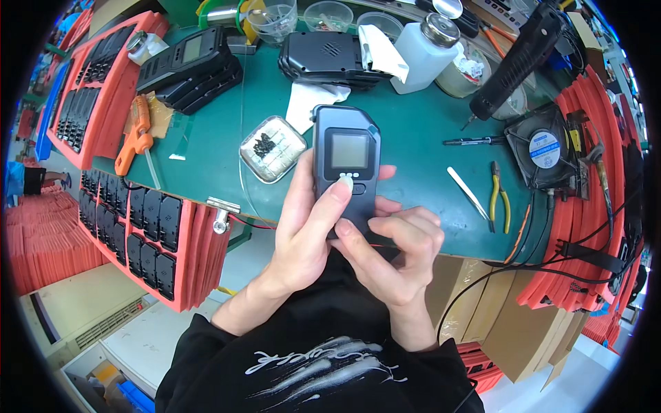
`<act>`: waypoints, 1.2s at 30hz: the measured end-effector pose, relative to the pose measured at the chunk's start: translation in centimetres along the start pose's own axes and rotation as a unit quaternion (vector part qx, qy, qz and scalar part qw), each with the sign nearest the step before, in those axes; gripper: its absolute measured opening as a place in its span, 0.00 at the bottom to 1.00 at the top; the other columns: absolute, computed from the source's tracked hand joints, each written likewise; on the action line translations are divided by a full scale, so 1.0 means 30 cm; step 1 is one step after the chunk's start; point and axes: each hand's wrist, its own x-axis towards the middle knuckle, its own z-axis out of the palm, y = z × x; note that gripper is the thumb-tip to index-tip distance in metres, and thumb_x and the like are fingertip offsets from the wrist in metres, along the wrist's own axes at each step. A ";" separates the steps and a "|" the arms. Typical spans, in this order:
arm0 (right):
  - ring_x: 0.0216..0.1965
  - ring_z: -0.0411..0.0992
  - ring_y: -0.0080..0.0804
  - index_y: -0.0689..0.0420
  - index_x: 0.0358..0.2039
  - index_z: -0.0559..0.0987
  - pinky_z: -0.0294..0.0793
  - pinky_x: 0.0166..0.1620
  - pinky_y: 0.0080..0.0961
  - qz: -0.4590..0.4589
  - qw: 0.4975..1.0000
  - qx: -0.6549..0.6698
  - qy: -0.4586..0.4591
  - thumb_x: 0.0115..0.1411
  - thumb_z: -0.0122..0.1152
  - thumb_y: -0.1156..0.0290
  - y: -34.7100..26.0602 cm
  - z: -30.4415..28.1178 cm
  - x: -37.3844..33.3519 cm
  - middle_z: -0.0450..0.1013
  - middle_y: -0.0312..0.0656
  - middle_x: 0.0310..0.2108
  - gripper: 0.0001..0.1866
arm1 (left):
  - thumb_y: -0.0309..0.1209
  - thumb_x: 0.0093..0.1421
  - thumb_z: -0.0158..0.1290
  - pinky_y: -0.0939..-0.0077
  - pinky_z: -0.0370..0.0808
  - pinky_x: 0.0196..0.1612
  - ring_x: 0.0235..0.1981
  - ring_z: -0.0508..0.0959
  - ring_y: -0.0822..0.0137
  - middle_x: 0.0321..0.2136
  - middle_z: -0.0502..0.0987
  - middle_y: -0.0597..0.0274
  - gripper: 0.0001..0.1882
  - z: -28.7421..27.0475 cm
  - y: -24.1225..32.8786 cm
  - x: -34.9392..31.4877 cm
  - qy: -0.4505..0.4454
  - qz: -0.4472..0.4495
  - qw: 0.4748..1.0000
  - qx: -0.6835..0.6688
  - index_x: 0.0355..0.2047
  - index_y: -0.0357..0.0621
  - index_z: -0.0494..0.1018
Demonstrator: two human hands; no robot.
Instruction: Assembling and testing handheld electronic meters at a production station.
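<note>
A dark grey handheld meter (363, 203) with a small grey screen stands upright over the front edge of the green bench, its screen facing me. My left hand (303, 237) is closed round its left side, with the thumb on the front just below the screen, by the buttons. At the meter's lower end my right hand (403, 258) has its thumb and bent fingers against the lower right corner; some fingertips are behind the casing. Just left of the meter sits a square dish (292, 160) with a heap of small black screws (264, 144).
Tweezers (468, 196), yellow-handled pliers (499, 199) and a fan (540, 148) lie right, below a hanging electric screwdriver (520, 65). An orange glue gun (140, 131) and stacked black devices (186, 69) lie left. Behind stand black housings (317, 58) and a white bottle (420, 62). Red foam trays (182, 275) flank the bench.
</note>
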 end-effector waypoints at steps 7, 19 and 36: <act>0.37 0.72 0.37 0.59 0.38 0.86 0.73 0.39 0.31 0.107 0.993 0.054 0.007 0.56 0.75 0.71 0.075 -0.070 0.012 0.72 0.42 0.40 0.10 | 0.29 0.75 0.45 0.67 0.84 0.42 0.38 0.83 0.61 0.54 0.75 0.38 0.23 -0.023 0.033 0.010 -0.027 0.006 0.999 -0.044 0.66 0.37 0.53; 0.41 0.76 0.39 0.65 0.40 0.82 0.75 0.43 0.30 0.297 0.948 0.080 -0.080 0.60 0.65 0.82 0.095 -0.009 0.016 0.75 0.46 0.41 0.07 | 0.20 0.69 0.52 0.73 0.81 0.29 0.31 0.82 0.66 0.48 0.77 0.45 0.27 -0.035 0.022 0.018 -0.032 0.033 0.999 -0.010 0.64 0.38 0.53; 0.42 0.74 0.44 0.64 0.39 0.80 0.73 0.47 0.35 0.259 0.957 0.042 -0.121 0.62 0.63 0.82 0.075 -0.018 0.022 0.74 0.47 0.40 0.05 | 0.25 0.72 0.47 0.67 0.82 0.31 0.31 0.83 0.60 0.47 0.77 0.37 0.29 -0.059 0.133 -0.030 0.043 0.067 0.996 0.050 0.69 0.39 0.50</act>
